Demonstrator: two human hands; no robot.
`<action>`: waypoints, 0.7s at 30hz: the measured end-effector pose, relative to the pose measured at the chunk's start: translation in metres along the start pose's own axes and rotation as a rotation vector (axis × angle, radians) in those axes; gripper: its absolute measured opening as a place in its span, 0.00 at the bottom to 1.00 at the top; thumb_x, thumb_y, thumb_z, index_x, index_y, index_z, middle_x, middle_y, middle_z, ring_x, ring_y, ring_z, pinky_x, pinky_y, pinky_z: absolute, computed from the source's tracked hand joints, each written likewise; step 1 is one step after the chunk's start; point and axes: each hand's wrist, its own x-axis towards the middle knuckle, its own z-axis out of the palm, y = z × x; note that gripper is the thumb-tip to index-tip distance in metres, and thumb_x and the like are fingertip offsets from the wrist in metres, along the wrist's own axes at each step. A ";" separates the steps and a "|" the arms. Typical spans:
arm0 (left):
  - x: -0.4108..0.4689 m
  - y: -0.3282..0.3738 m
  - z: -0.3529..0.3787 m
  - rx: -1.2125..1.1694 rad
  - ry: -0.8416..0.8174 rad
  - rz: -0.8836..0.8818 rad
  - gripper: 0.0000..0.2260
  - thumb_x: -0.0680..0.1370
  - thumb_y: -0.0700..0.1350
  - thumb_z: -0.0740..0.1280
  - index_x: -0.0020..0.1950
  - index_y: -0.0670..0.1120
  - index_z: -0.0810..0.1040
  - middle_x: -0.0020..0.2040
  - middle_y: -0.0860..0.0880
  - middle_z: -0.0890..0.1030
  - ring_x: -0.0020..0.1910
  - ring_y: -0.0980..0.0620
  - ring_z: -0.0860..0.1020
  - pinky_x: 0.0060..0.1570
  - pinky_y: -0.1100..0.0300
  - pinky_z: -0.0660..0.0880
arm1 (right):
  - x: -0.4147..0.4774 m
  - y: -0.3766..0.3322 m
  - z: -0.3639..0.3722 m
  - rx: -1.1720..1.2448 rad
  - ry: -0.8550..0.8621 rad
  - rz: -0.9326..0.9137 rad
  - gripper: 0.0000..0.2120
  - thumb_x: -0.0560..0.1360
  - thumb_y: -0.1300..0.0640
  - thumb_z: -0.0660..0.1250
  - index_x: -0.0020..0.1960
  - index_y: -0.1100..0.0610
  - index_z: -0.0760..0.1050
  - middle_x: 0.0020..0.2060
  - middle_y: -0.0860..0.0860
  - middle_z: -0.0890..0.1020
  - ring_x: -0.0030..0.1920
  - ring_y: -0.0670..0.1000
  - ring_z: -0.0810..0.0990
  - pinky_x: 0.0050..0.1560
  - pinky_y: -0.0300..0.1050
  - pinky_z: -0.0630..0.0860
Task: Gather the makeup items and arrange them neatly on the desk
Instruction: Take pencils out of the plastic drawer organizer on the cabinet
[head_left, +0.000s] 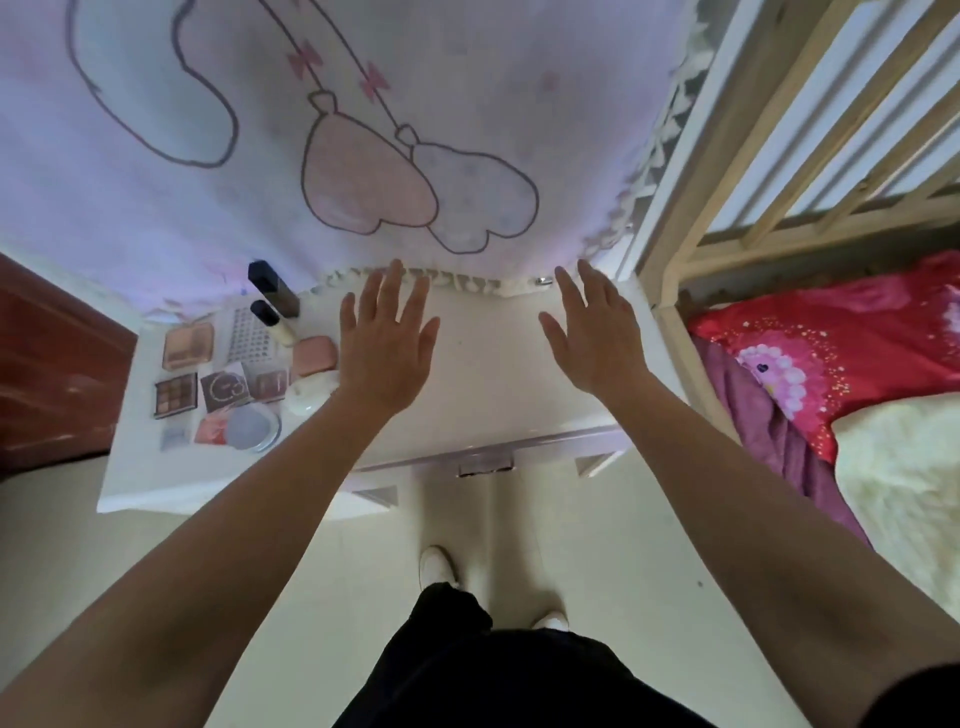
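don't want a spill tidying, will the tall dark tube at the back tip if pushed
Likely: the tall dark tube seems to stand on a narrow base, so a high push could topple it. It looks rigid and probably light. The cream bottle beside it might get knocked.

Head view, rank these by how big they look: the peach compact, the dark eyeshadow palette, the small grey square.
1. Peach compact and dark eyeshadow palette: look about alike, so unranked.
2. Small grey square: clearly smallest.

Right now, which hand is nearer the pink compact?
Left. The left hand is just right of the pink compact, close beside it; the right hand is well farther right, across the desk.
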 end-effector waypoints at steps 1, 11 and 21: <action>0.014 0.000 -0.021 -0.003 0.061 0.005 0.24 0.84 0.54 0.53 0.78 0.46 0.61 0.78 0.40 0.59 0.76 0.37 0.60 0.70 0.36 0.61 | 0.011 0.000 -0.020 0.009 0.091 0.005 0.28 0.82 0.44 0.55 0.78 0.58 0.61 0.76 0.62 0.63 0.74 0.64 0.65 0.69 0.59 0.67; 0.109 0.041 -0.145 -0.118 0.431 0.215 0.25 0.84 0.56 0.53 0.78 0.45 0.61 0.78 0.38 0.60 0.75 0.36 0.61 0.69 0.37 0.62 | 0.009 0.013 -0.163 -0.109 0.479 0.149 0.30 0.82 0.39 0.52 0.79 0.54 0.58 0.77 0.61 0.60 0.75 0.63 0.62 0.74 0.59 0.60; 0.070 0.173 -0.141 -0.512 0.281 0.767 0.27 0.83 0.58 0.52 0.78 0.44 0.60 0.77 0.37 0.60 0.75 0.37 0.60 0.69 0.39 0.62 | -0.182 0.025 -0.197 -0.320 0.377 0.834 0.34 0.81 0.33 0.45 0.81 0.48 0.44 0.80 0.56 0.45 0.80 0.58 0.47 0.78 0.60 0.49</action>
